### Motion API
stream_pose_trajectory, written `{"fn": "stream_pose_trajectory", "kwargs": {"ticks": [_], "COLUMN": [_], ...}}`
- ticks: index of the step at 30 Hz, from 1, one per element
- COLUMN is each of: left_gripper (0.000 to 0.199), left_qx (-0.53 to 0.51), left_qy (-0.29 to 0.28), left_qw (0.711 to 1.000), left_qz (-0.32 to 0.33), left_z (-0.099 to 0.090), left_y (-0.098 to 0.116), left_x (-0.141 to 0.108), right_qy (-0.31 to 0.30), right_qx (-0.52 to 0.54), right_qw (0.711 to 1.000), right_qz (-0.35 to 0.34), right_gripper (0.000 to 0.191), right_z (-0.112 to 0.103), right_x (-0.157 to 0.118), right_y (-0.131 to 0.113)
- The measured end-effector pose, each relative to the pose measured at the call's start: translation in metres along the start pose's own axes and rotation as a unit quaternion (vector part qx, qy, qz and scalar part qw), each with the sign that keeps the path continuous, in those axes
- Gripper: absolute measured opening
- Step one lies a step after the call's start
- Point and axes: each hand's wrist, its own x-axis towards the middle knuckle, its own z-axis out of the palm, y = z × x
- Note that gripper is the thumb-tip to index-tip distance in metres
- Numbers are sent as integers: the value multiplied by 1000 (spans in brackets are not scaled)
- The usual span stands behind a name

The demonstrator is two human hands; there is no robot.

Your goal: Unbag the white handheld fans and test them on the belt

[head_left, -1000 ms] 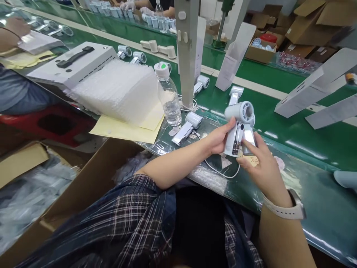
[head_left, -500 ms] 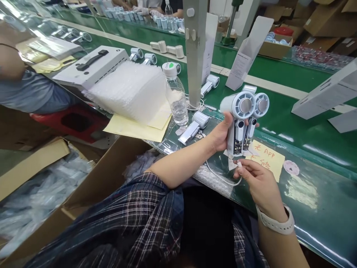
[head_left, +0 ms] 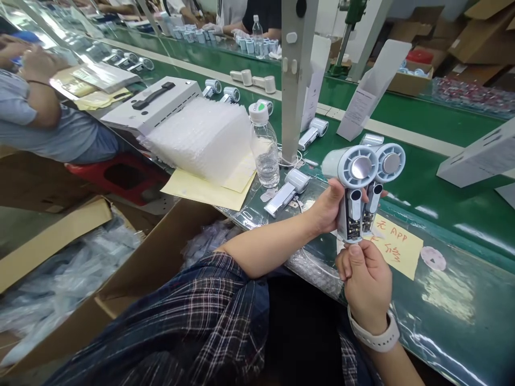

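Note:
My left hand (head_left: 330, 208) is closed around two light-blue handheld fans held upright side by side, the nearer fan (head_left: 346, 167) and the farther fan (head_left: 392, 162). Circuit boards show in their uncovered handles. Right below the nearer one, my right hand (head_left: 367, 281) is closed, pinching the end of a white charging cable (head_left: 319, 268) against the handle's base. Fingers hide the plug, so I cannot tell how far in it sits. Another fan (head_left: 288, 190) lies on the bench left of my hands. A yellow note (head_left: 400, 244) with red writing lies behind my right hand.
A water bottle (head_left: 265, 153) stands beside a stack of white foam sheets (head_left: 205, 136). A metal post (head_left: 293, 80) rises behind the bench. Open white boxes (head_left: 360, 110) stand on the green conveyor. A carton of plastic bags (head_left: 80, 273) sits at lower left. A person (head_left: 52, 118) works at left.
My right hand has moved up with the cable end, from just below the nearer fan to its base. Both fans remain in my left hand. The whole view has shifted slightly.

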Motion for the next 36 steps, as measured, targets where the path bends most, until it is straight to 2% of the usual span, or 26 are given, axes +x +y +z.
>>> {"fn": "stream_pose_trajectory", "kwargs": {"ticks": [2,5,7,11,16,20,22,25,28,31,34,36], "left_gripper": [90,90,91,92,96,98,98,95,90,81,79,84], "left_qx": [-17,-90,-118,-94,-14,12,17,-1,-42,-50,-10,15], "left_qy": [18,22,31,25,5,-4,-7,4,32,19,-35,-49], "left_qw": [1000,995,992,995,1000,1000,1000,1000,999,999,998,995], "left_qz": [-14,-23,-26,-33,-18,-7,-5,5,9,-2,-54,-89], "left_z": [2,6,8,11,12,10,10,11,10,5,2,3], "left_y": [2,9,15,21,14,5,3,6,9,7,-3,-8], "left_x": [0,-1,-1,-4,-6,-5,-4,-4,-4,-5,-11,-17], "right_qy": [-13,-55,-35,45,44,51,53,49,45,78,64,46], "right_qx": [-76,-181,-187,-138,34,74,42,-62,-163,-254,-221,-171], "right_qw": [997,977,973,987,998,996,998,997,980,952,964,977], "right_qz": [-26,-99,-128,-64,-2,1,6,-11,-102,-150,-131,-121], "right_gripper": [31,36,36,33,32,38,35,33,39,29,50,56], "right_z": [-5,-14,-17,-13,-3,2,0,-10,-24,-35,-42,-47], "right_x": [2,6,8,8,3,2,4,5,7,14,22,26], "right_y": [-2,-5,-5,-3,0,6,8,6,1,-3,-5,-6]}}
